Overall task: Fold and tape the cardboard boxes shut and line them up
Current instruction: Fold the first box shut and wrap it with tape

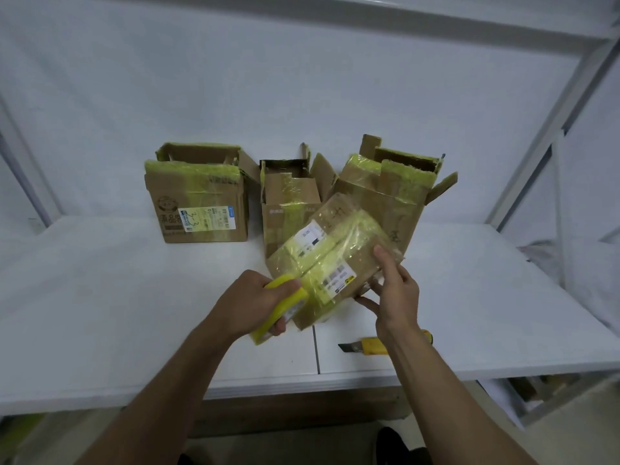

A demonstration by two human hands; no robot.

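Gripping tape roll (280,312) against box (335,260) edge, left hand (255,297), right hand (397,290) pinching corner

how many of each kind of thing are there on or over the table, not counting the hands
cardboard boxes: 4
tape roll: 1
knife: 1
total: 6
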